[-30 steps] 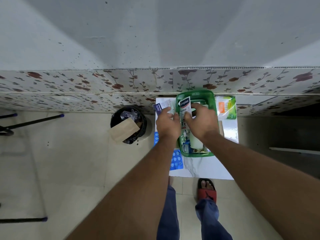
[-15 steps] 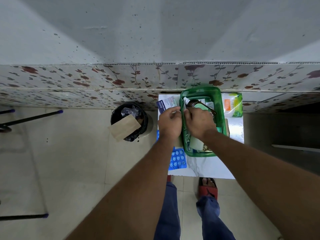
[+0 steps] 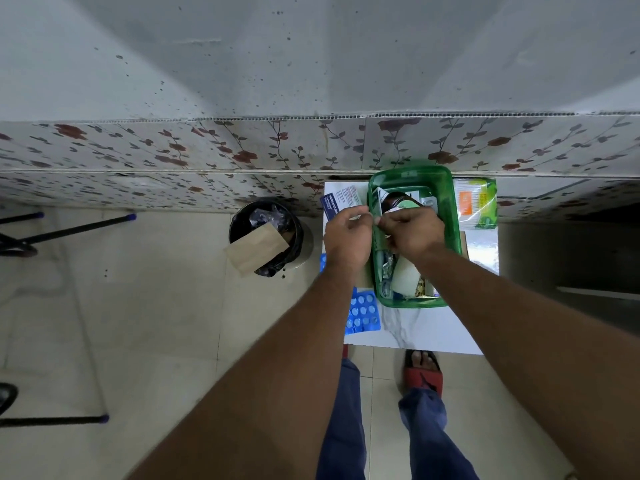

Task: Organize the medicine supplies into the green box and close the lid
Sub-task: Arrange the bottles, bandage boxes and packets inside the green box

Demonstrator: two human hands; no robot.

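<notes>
The green box (image 3: 455, 216) stands open on the white table (image 3: 415, 332), against the wall. Inside lie a dark bottle (image 3: 394, 200), a white roll (image 3: 405, 280) and foil strips (image 3: 386, 265). My left hand (image 3: 348, 233) and my right hand (image 3: 412, 232) meet over the box's left rim. Their fingertips pinch a small white packet (image 3: 393, 210), which is mostly hidden by the fingers. A blue and white carton (image 3: 341, 200) lies left of the box. A blue blister pack (image 3: 362, 315) sits under my left forearm. A green and orange packet (image 3: 476, 202) lies to the right.
A black bin (image 3: 266, 237) with a brown paper bag (image 3: 256, 245) stands on the floor left of the table. Black metal legs (image 3: 69, 226) cross the far left. A tiled ledge with a flower pattern runs behind the table. My sandalled foot (image 3: 422, 370) is under the table's front edge.
The upright white plaster carton is no longer held up; both hands have dropped to the box's left rim and closed together on a small packet.
</notes>
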